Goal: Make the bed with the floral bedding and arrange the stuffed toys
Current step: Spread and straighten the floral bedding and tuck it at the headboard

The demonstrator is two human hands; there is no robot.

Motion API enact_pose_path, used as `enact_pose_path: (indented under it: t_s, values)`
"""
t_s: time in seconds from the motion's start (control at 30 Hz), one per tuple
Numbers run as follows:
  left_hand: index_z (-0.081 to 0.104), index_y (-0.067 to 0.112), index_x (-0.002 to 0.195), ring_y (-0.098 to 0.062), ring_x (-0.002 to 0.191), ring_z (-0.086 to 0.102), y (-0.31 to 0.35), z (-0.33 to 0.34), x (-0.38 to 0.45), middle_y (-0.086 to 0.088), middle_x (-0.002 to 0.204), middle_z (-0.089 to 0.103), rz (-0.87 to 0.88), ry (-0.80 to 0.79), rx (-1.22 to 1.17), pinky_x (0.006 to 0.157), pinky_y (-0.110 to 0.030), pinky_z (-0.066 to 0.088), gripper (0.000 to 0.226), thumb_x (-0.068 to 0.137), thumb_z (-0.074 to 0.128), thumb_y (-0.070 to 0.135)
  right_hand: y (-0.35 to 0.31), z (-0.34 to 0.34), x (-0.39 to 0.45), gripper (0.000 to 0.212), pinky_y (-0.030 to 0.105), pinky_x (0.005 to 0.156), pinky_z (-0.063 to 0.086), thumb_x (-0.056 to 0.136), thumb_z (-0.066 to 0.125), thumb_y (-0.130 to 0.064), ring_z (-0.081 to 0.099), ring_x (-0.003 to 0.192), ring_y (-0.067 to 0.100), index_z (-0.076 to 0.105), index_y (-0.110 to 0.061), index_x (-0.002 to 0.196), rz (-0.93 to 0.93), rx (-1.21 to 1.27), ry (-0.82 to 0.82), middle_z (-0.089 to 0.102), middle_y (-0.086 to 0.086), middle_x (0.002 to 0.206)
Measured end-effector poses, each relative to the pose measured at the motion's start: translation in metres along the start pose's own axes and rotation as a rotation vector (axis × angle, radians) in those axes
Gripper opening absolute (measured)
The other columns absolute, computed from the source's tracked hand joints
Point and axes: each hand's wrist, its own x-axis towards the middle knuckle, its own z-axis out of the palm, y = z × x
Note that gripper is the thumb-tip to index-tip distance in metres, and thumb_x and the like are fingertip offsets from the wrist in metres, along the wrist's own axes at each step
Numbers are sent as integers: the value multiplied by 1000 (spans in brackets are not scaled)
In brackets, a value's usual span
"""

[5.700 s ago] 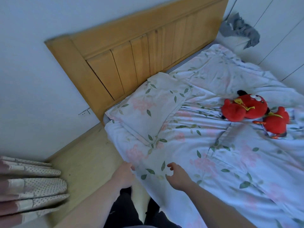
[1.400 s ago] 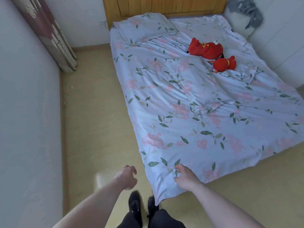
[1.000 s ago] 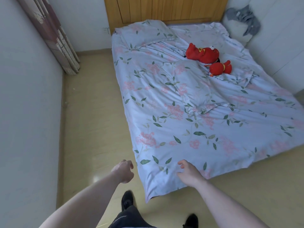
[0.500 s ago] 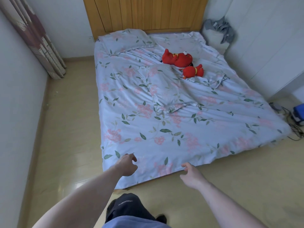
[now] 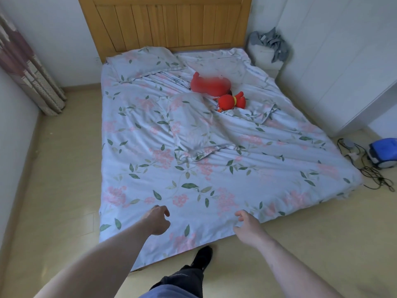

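Two hands hover over the foot edge of the floral duvet (image 5: 193, 168), which is spread across the bed and hangs over its foot end toward the floor. The left hand (image 5: 158, 220) is loosely curled above the cloth and the right hand (image 5: 247, 225) is half open at the hem; nothing is seen to be gripped by either. The step in hand is judged to be pulling the cover straight from the foot. It would be done best if the hem were pinched with the hands set wider apart, then drawn evenly, so that the bunched ridge (image 5: 193, 134) in the middle is flattened, not dragged sideways. Two red stuffed toys (image 5: 231, 101) lie touching near the head, beside the pillow (image 5: 144, 61) at the wooden headboard (image 5: 163, 20); they may be shifted by a hard tug. Open floor lies on the left, up to the curtain (image 5: 28, 72). On the right, cables (image 5: 369, 168) and a blue appliance (image 5: 383, 150) lie close to the bed corner, so stepping room there is tighter.
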Motion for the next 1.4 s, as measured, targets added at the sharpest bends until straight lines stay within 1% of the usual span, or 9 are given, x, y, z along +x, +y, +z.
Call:
enact_pose_path:
  t_s: [0.27, 0.4, 0.5, 0.7, 0.8, 0.93, 1.07, 1.23, 1.4]
  values:
    - [54, 28, 134, -23, 126, 51, 115, -20, 76, -1, 140, 46, 67, -52, 52, 101, -33, 45, 41, 93, 54, 31, 34, -90, 55, 48, 27, 86, 41, 98, 55, -23, 49, 108, 13, 42, -24, 144, 13, 27, 48, 47, -1, 144]
    - [54, 29, 134, -22, 124, 52, 189, -28, 104, 1, 144, 45, 131, -68, 98, 95, -32, 47, 40, 94, 54, 30, 68, -132, 73, 49, 26, 89, 39, 97, 55, -23, 52, 124, 18, 42, -24, 144, 63, 38, 61, 48, 0, 144]
    - [55, 29, 132, -22, 119, 55, 241, -30, 123, 2, 141, 44, 173, -31, 103, 89, -32, 47, 38, 94, 55, 29, 96, -158, 85, 50, 27, 94, 43, 96, 56, -25, 52, 129, 19, 41, -23, 144, 86, 56, 67, 48, 4, 146]
    - [54, 29, 133, -22, 123, 53, 356, -15, 151, 1, 142, 44, 230, 7, 87, 98, -33, 45, 39, 95, 57, 31, 171, -228, 112, 51, 24, 93, 40, 98, 55, -25, 49, 132, 18, 40, -21, 147, 59, 57, 65, 46, 1, 148]
    - [54, 29, 134, -21, 122, 54, 418, 3, 159, 1, 143, 44, 202, 26, 55, 99, -32, 46, 40, 94, 58, 31, 223, -274, 122, 50, 29, 98, 45, 99, 53, -27, 50, 130, 19, 39, -22, 147, 28, 51, 59, 45, 0, 148]
    - [55, 29, 133, -19, 120, 55, 486, 31, 158, 2, 142, 45, 150, 44, 27, 95, -30, 46, 40, 93, 57, 31, 292, -334, 125, 48, 25, 92, 41, 101, 51, -26, 50, 130, 19, 39, -21, 147, 7, 17, 51, 45, 1, 149]
    - [55, 30, 131, -18, 112, 58, 540, 58, 158, 2, 139, 47, 111, 50, 8, 90, -29, 47, 40, 92, 57, 32, 354, -394, 132, 51, 26, 97, 42, 100, 54, -22, 49, 132, 21, 39, -20, 148, 19, -6, 57, 44, 4, 150]
    - [55, 30, 131, -16, 109, 57, 578, 75, 170, 2, 137, 47, 40, 30, 10, 87, -26, 45, 39, 92, 57, 33, 398, -451, 151, 50, 25, 90, 42, 100, 55, -24, 48, 110, 13, 39, -23, 147, -9, -9, 49, 45, 1, 147]
    - [56, 30, 130, -18, 119, 54, 637, 79, 217, 2, 138, 47, -7, 45, 5, 93, -27, 46, 40, 89, 56, 31, 436, -520, 194, 50, 24, 85, 41, 99, 55, -28, 49, 107, 12, 39, -25, 146, -49, -7, 58, 44, -2, 146]
